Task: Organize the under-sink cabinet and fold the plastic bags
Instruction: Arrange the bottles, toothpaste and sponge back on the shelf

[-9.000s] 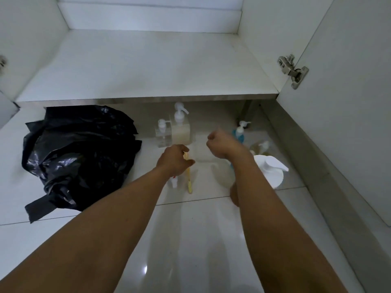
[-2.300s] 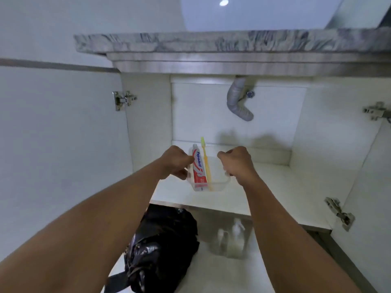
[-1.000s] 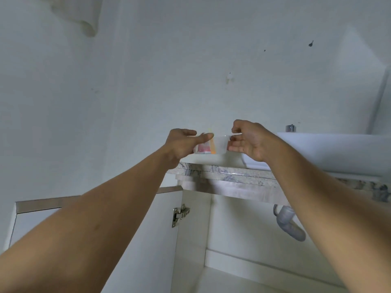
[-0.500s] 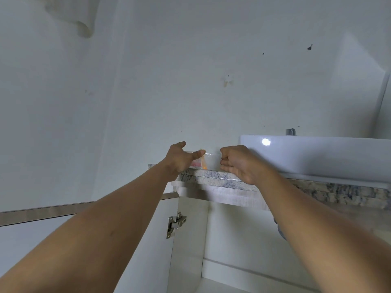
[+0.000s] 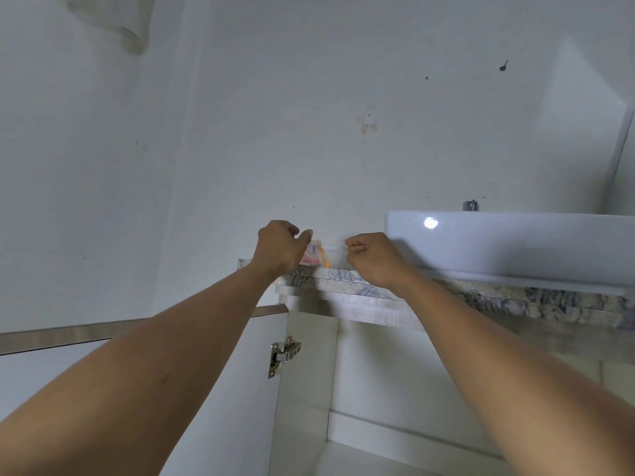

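Observation:
A small clear plastic container [image 5: 332, 254] sits on the left end of the marble countertop [image 5: 481, 294], against the wall. Inside it I see a red-and-white toothpaste tube [image 5: 312, 254] and a yellow toothbrush [image 5: 325, 261]. My left hand [image 5: 279, 248] is at the container's left end, thumb along its rim. My right hand [image 5: 374, 258] is curled at its right end. Both hands hold the container. The open under-sink cabinet [image 5: 378, 389] lies below; its floor and the plastic bags are out of view.
A white basin [image 5: 515, 242] stands on the countertop just right of my right hand. The left cabinet door [image 5: 51, 369] hangs open on a metal hinge [image 5: 283, 353]. A pale cloth [image 5: 113, 22] hangs on the wall at the top left.
I lifted the container with toothpaste and toothbrush from the cabinet shelf up to the countertop. In the last half second it has settled slightly lower on the marble, and my hands stay at its ends.

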Demonstrator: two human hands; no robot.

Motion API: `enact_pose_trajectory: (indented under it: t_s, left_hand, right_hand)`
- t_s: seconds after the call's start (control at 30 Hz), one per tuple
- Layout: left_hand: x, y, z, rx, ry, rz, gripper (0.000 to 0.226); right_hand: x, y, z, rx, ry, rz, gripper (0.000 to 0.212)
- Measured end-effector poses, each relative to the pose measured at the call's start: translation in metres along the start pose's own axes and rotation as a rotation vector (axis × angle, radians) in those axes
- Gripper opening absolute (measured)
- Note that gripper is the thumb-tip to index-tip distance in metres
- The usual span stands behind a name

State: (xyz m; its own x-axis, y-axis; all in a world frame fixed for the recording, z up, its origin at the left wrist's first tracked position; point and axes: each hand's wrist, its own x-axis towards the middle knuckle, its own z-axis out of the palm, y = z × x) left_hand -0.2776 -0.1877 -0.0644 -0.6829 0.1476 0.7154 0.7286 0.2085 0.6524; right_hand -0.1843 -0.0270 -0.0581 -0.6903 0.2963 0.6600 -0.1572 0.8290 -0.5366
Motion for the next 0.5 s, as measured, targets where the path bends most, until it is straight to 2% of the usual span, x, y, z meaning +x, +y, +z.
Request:
enact_pose_trajectory:
  t_s: [0.07, 0.13, 0.27, 0.33, 0.5]
  left_hand:
    - [-0.002, -0.002, -0.001, -0.007, -0.033, -0.014, 0.035]
    - [-0.003, -0.005, -0.003, 0.025, -0.065, -0.023, 0.040]
    - [-0.007, -0.006, -0.004, 0.054, -0.077, 0.009, 0.040]
    - [-0.009, -0.006, -0.003, 0.064, -0.076, 0.012, 0.031]
    - [-0.022, 0.006, -0.004, 0.121, -0.003, 0.095, 0.041]
  right_hand:
    - [0.000, -0.002, 0.001, -0.061, -0.072, -0.004, 0.053]
    - [0.000, -0.003, 0.002, -0.139, -0.138, -0.021, 0.060]
    - [-0.002, -0.005, 0.000, -0.188, -0.176, -0.025, 0.064]
    - [-0.005, -0.006, -0.001, -0.177, -0.166, -0.024, 0.064]
    - [-0.028, -0.002, -0.009, -0.065, 0.011, -0.115, 0.054]
